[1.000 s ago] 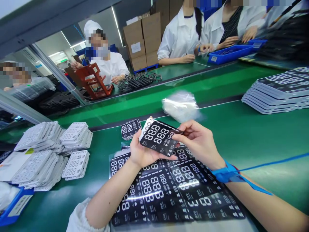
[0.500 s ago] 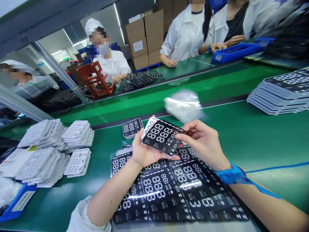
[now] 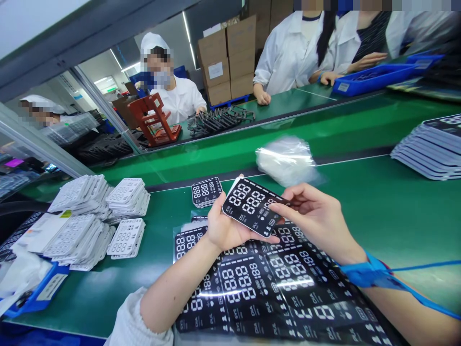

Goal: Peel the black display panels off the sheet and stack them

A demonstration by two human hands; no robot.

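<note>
My left hand [image 3: 228,226] cradles a white plastic panel [image 3: 237,181], of which only a thin edge shows at the upper left. Over it lies a black display label [image 3: 252,207] printed with white digit segments and the letters SYS, DIA and PUL. My right hand [image 3: 313,221] pinches this label at its right edge between thumb and fingers. Below both hands spread sheets of matching black labels [image 3: 241,288], glossy and partly covered by my forearms. Just beyond my left fingertips sits a small stack of black-faced panels [image 3: 207,191].
Stacks of white panels [image 3: 77,235] stand at left beside a blue bin [image 3: 50,290]. Clear plastic film [image 3: 286,161] lies ahead. Black-topped panels [image 3: 428,149] are piled at right. A blue wrist strap cord [image 3: 425,264] runs rightward. Co-workers [image 3: 288,53] sit across the green bench.
The black label has come to lie more squarely over the white panel, so less white shows at the upper left. The whole view has shifted, moving everything slightly rightward in the picture.
</note>
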